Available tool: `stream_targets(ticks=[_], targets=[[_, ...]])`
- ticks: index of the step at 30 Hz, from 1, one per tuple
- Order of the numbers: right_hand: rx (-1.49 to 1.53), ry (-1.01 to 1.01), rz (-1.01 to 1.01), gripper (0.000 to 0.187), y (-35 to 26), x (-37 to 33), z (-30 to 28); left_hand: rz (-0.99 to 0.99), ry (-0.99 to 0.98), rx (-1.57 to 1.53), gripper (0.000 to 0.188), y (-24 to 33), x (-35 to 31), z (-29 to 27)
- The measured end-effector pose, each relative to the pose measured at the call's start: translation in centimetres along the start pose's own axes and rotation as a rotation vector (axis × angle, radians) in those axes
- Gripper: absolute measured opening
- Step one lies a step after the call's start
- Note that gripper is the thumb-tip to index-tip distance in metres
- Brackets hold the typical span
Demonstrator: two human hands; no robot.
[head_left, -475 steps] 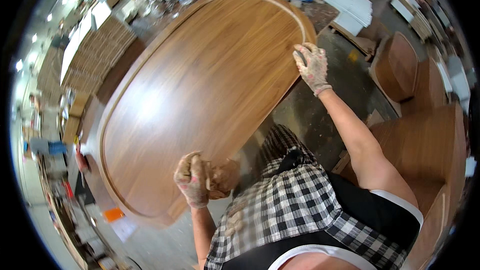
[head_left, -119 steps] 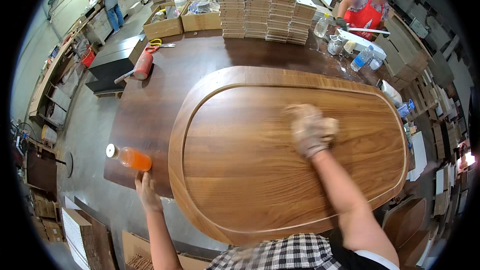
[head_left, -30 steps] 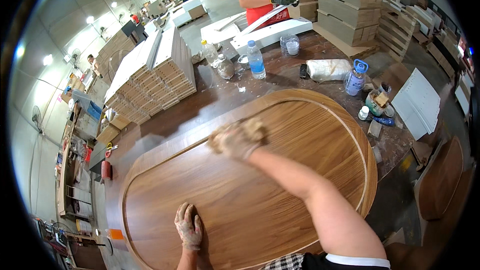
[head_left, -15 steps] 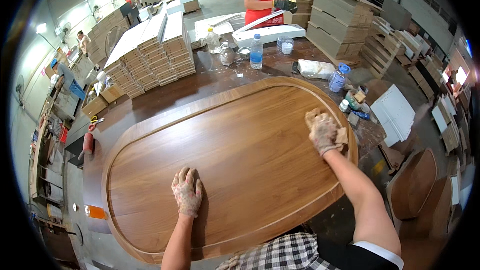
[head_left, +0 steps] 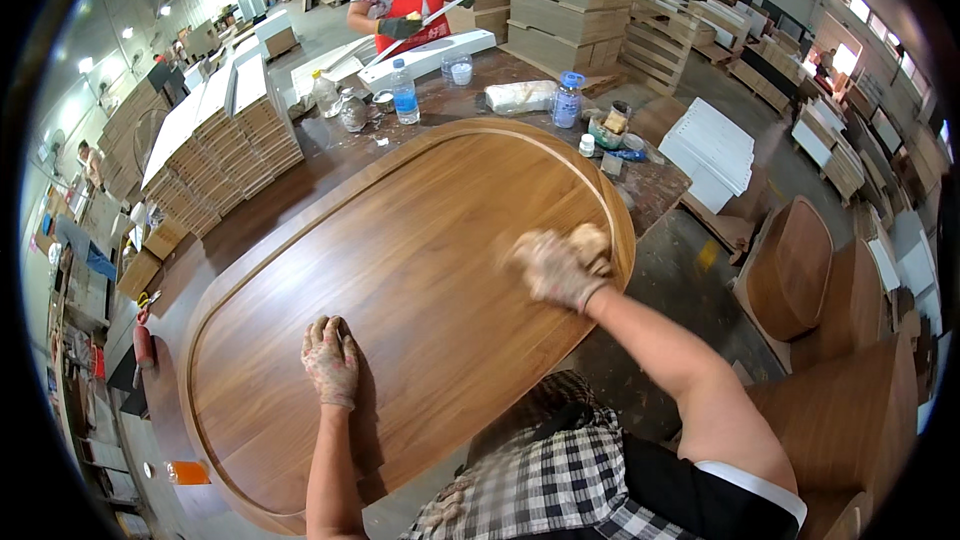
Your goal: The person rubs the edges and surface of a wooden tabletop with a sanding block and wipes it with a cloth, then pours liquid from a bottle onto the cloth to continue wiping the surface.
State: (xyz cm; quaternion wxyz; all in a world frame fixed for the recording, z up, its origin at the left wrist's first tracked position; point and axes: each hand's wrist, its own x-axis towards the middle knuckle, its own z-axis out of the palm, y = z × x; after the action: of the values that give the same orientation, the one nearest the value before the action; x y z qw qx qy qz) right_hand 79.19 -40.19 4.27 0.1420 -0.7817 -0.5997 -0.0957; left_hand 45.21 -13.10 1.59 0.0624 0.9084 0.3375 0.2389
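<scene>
A large oval wooden panel (head_left: 400,240) with a raised, grooved border lies on the workbench before me. My left hand (head_left: 331,360), in a stained glove, rests on its left part with the fingers stretched flat and holds nothing. Toward the panel's right end, my right hand (head_left: 555,270), gloved too, is closed on a bunched tan cloth (head_left: 592,248) against the wood. Motion smears the fingers of this hand, and part of the cloth is hidden under it.
Beyond the panel stand a water bottle (head_left: 405,92), a blue-capped jar (head_left: 567,100) and a wrapped white roll (head_left: 521,97). Stacked boards (head_left: 225,140) rise at the left. A co-worker in a red apron (head_left: 418,0) handles a white strip. Curved wooden pieces (head_left: 790,265) stand at the right.
My right hand has moved with the cloth from beside the right rim inward over the panel. My left hand stays flat on the wood. The whole view has swung to the right.
</scene>
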Motion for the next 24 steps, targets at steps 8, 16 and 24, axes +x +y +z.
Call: stream_targets(ticks=[8,16,24], targets=[[-0.198,-0.124,0.345,0.034,2.2,1.7,0.1,0.028,0.062,-0.017,0.044,0.7,0.8,0.8],[0.326,-0.337,-0.110,0.052,0.0,3.6,-2.1,-0.177,-0.142,-1.129,0.067,19.2,3.4,5.5],[1.036,0.304,0.274,0.019,18.8,0.1,-3.8,0.366,-0.328,-0.222,0.057,34.2,9.3,10.3]])
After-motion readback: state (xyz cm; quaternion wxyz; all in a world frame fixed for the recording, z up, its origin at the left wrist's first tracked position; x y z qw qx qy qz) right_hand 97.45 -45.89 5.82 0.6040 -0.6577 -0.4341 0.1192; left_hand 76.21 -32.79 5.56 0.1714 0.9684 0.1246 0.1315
